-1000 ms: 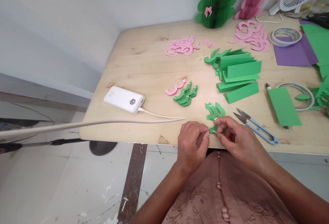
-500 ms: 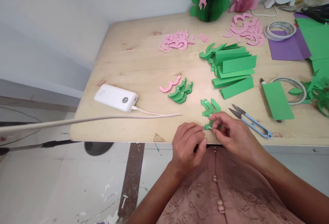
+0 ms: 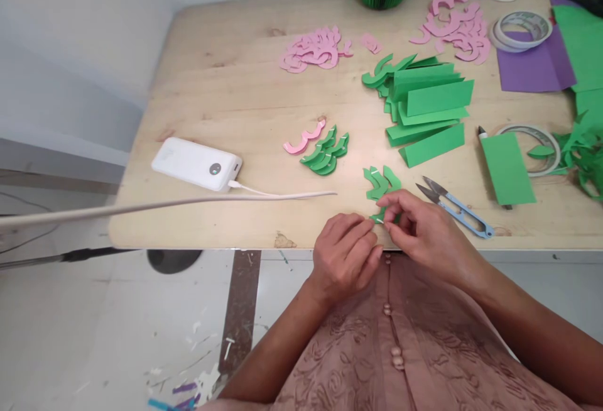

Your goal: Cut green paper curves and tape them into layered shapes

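At the table's front edge, my right hand [image 3: 419,229] pinches a small white strip [image 3: 379,220] between thumb and forefinger. The strip lies at the end of a green paper cutout [image 3: 374,217], mostly covered by that hand. My left hand [image 3: 346,254] is closed, fingers curled, its fingertips by the same cutout; what it holds, if anything, is hidden. Just beyond are wavy green cutouts [image 3: 382,181] with white strips on some. To the left lie a pink wavy cutout [image 3: 305,139] and several green ones [image 3: 327,153]. Blue-handled thread snips [image 3: 456,208] rest right of my right hand.
A white power bank [image 3: 196,164] with a cable sits at left. Folded green papers [image 3: 433,100], piles of pink cutouts [image 3: 315,49] and tape rolls [image 3: 522,27] occupy the middle and back. A green paper card [image 3: 509,169] covers part of a pen at right.
My view has tilted down slightly, so the table sits higher in the picture. My hands stay close together at the green cutout, the right still pinching the white strip.
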Demonstrator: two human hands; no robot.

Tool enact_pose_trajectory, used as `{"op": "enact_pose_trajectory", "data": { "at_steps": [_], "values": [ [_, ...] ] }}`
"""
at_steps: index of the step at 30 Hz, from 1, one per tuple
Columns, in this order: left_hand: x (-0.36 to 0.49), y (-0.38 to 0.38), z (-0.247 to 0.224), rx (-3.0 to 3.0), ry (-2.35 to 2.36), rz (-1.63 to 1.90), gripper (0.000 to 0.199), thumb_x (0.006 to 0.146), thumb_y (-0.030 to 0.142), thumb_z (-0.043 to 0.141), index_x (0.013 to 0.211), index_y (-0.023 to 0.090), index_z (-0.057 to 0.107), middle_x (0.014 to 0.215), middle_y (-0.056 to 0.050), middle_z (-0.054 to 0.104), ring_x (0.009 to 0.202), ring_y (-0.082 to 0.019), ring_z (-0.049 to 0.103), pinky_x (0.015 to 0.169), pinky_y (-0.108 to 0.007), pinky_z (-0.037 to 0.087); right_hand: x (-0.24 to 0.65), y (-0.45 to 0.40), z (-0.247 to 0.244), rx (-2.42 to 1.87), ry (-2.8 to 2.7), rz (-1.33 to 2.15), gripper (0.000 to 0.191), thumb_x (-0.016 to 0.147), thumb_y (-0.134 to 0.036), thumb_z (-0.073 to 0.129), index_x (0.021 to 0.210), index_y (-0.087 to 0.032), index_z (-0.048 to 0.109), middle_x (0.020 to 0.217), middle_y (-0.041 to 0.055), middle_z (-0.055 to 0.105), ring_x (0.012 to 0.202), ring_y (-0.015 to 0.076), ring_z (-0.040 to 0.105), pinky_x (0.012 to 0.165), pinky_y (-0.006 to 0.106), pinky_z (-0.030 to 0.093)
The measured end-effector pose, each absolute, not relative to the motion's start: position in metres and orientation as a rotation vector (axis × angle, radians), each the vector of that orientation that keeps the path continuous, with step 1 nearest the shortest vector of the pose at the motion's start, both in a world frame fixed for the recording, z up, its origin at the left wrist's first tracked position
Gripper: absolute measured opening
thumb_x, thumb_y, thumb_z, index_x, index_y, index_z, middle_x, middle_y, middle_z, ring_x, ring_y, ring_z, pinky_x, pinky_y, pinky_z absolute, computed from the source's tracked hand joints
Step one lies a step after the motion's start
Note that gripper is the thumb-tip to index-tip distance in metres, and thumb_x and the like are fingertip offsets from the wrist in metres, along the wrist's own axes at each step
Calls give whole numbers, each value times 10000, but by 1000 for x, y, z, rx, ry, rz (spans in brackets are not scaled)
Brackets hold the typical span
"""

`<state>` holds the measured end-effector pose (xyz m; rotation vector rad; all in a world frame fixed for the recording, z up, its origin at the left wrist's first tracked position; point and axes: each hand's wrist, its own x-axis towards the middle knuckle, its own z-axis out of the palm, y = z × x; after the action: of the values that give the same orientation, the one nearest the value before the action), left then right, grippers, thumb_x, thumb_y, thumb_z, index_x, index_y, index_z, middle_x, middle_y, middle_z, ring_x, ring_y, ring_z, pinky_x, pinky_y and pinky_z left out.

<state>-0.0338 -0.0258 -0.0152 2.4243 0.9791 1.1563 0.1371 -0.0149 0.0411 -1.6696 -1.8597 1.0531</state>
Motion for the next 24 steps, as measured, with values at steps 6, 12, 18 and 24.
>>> {"op": "enact_pose_trajectory", "data": {
  "at_steps": [6, 12, 18, 24],
  "values": [
    [-34, -25, -15, 2469, 998, 1133, 99, 782, 148, 607, 876, 167, 580, 936, -83, 725, 910, -230, 624, 812, -402, 502, 137, -12, 43, -1665, -1908, 1022, 251, 774, -117, 481, 1001, -201, 547, 745, -17, 627, 541, 100, 535, 526, 225, 410],
    [-34, -24, -15, 2496, 962, 1145, 98, 776, 137, 612, 869, 155, 588, 942, -92, 720, 913, -238, 628, 806, -403, 499, 135, -12, 44, -1694, -1923, 1016, 251, 781, -121, 477, 1006, -199, 554, 752, -9, 637, 555, 106, 545, 532, 226, 417],
    [-34, -24, -14, 2494, 982, 1141, 69, 790, 140, 599, 850, 171, 582, 946, -80, 719, 916, -230, 632, 805, -394, 502, 136, -10, 45, -1686, -1981, 1003, 288, 779, -104, 485, 1044, -188, 561, 760, -11, 639, 562, 104, 544, 531, 222, 406],
    [-34, -24, -16, 2511, 965, 1161, 96, 770, 127, 621, 854, 151, 580, 953, -89, 718, 909, -237, 628, 804, -401, 510, 136, -7, 45, -1706, -2032, 995, 272, 776, -104, 492, 1024, -188, 568, 756, -12, 642, 558, 104, 537, 533, 221, 399]
  ]
}}
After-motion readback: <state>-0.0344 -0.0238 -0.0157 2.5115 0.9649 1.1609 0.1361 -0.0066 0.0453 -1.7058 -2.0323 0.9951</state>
